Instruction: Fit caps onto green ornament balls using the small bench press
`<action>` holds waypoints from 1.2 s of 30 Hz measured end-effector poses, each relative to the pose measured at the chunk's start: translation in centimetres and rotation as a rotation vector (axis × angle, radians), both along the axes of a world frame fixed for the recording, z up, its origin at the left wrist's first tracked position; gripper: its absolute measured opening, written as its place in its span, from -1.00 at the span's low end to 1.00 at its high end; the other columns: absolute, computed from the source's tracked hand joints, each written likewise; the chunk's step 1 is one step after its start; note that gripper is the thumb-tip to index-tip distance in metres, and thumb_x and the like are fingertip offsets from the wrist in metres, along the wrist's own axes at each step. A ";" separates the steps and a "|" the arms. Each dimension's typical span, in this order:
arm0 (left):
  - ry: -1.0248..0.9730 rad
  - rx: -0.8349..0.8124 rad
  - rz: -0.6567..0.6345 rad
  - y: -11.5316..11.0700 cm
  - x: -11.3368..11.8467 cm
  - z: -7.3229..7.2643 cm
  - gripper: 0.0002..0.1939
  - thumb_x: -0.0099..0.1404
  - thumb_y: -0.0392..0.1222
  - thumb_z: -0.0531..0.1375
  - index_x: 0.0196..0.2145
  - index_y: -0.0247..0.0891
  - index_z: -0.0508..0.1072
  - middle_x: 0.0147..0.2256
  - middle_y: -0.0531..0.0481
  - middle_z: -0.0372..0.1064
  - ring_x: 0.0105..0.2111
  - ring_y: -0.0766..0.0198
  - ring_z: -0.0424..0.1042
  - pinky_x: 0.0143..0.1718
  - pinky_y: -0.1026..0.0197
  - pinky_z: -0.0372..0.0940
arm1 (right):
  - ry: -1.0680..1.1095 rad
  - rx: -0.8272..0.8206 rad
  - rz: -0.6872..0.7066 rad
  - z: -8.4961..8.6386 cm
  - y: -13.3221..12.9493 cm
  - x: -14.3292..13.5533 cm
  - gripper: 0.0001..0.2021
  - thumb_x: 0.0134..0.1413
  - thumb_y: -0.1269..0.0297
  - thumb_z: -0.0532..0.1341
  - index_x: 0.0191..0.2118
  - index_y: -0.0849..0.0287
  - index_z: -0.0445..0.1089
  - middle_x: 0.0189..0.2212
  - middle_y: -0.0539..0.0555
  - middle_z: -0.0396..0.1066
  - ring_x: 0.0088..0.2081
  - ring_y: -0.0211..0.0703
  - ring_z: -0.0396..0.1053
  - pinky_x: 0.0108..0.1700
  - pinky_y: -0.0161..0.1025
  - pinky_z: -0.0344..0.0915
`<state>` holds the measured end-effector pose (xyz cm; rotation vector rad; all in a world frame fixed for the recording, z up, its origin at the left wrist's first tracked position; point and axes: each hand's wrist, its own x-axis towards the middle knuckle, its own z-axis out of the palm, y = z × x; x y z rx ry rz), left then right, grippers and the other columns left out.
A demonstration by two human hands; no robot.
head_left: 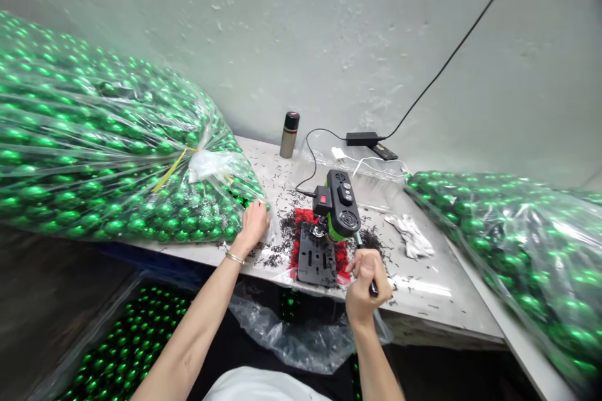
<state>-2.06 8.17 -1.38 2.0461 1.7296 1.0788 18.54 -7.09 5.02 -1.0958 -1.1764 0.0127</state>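
At the near right corner of a large clear bag of shiny green balls (117, 156), my left hand (255, 220) has its fingers curled against a gap in the plastic. Whatever it pinches there is hidden. My right hand (368, 279) is wrapped round the black-gripped lever (373, 289) of a small bench press (343, 203). The press has a black top housing with round vents, a green band and a red switch. Its slotted black base plate (316, 257) stands on a red mat (342, 263) strewn with small black bits.
A second bag of green balls (517, 250) lies at the right. Behind the press are a spray can (289, 135), a power adapter (363, 139) and a clear plastic tray (376, 191). White gloves (410, 236) lie on the table. More green balls (126, 338) fill a container below.
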 end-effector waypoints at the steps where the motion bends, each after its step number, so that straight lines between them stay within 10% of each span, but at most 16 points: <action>1: -0.005 -0.015 -0.004 0.7 0.1 0.2 -0.89 0.28 -0.45 0.13 -0.28 -0.35 0.43 -0.35 -0.10 0.36 -0.17 0.04 0.38 -0.03 0.00 0.30 | -0.007 0.003 -0.004 -0.1 0.0 0.0 -0.63 0.33 0.33 0.05 -0.56 0.14 0.18 -0.58 -0.06 0.19 -0.53 -0.30 0.19 -0.44 -0.25 0.08; 9: -0.126 -0.136 0.011 -1.0 -0.2 1.4 -0.80 0.23 -0.24 0.29 -0.18 -0.34 0.52 -0.36 -0.12 0.47 -0.18 -0.01 0.45 -0.06 -0.06 0.33 | -0.049 -0.001 -0.008 -0.6 -0.1 0.3 -0.66 0.32 0.34 0.05 -0.54 0.14 0.19 -0.57 -0.05 0.21 -0.52 -0.29 0.20 -0.45 -0.25 0.08; 17: -1.019 -0.631 -0.219 -8.6 4.9 -1.2 -0.43 0.13 0.10 0.35 0.02 -0.28 0.51 -0.10 -0.16 0.53 -0.15 0.16 0.53 -0.04 0.09 0.42 | -0.038 -0.017 -0.017 -0.6 -0.2 0.2 -0.65 0.33 0.37 0.03 -0.54 0.14 0.19 -0.56 -0.05 0.20 -0.51 -0.30 0.21 -0.43 -0.26 0.11; 30: -0.137 -0.187 -0.354 -9.0 8.5 -1.7 -0.66 0.26 -0.16 0.28 0.00 -0.21 0.54 -0.06 -0.16 0.55 -0.04 0.00 0.48 0.08 -0.08 0.29 | -0.102 -0.005 0.024 -0.8 -0.4 0.5 -0.69 0.29 0.42 0.03 -0.52 0.14 0.22 -0.53 -0.02 0.26 -0.47 -0.26 0.26 -0.43 -0.25 0.15; 36: -0.094 -0.065 -0.408 -8.8 9.1 -2.7 -0.66 0.27 -0.08 0.31 -0.03 -0.23 0.54 -0.07 -0.18 0.54 -0.04 -0.01 0.48 0.10 -0.13 0.27 | -0.135 0.014 0.047 -0.8 -0.5 0.6 -0.69 0.27 0.49 0.03 -0.52 0.13 0.17 -0.53 -0.03 0.25 -0.46 -0.28 0.26 -0.43 -0.26 0.15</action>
